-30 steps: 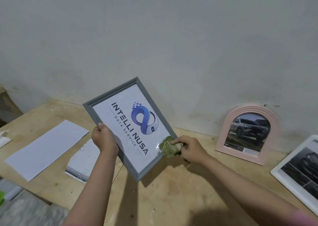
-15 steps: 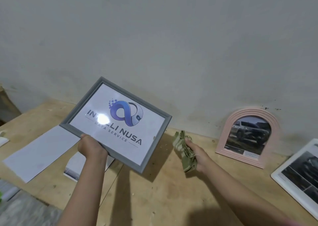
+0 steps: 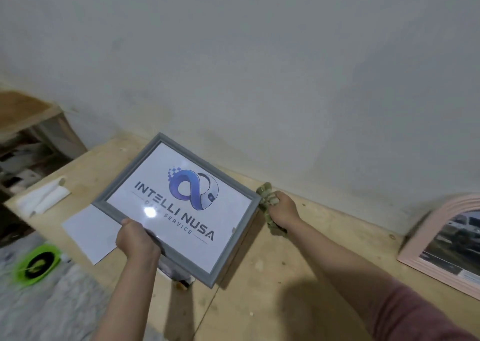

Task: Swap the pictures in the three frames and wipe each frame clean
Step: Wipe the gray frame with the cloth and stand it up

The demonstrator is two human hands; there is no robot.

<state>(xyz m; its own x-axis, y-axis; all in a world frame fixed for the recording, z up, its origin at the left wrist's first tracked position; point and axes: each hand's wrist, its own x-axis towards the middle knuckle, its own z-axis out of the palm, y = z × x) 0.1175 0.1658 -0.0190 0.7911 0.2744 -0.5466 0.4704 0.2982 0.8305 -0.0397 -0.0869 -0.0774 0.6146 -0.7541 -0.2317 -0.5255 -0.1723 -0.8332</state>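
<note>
My left hand [image 3: 137, 239] grips the near edge of a grey picture frame [image 3: 145, 158] and holds it above the wooden table, glass side up. A white print with a blue logo and the words INTELLI NUSA sits in the frame. My right hand [image 3: 283, 212] is closed around a crumpled green cloth [image 3: 267, 195] just right of the frame's right corner, off the glass. A pink arched frame [image 3: 420, 239] with a car photo leans against the wall at the right edge.
A white sheet of paper [image 3: 88, 234] lies on the wooden table [image 3: 259, 288] under the frame's left side. Rolled white paper [image 3: 44, 197] lies near the table's left corner. A green round object [image 3: 39, 262] is on the floor at left. A wooden shelf [image 3: 31, 122] stands far left.
The cloth has left the glass and my right hand has pulled away to the frame's right. My left hand turned the frame from upright-tilted to landscape. The view has shifted left.
</note>
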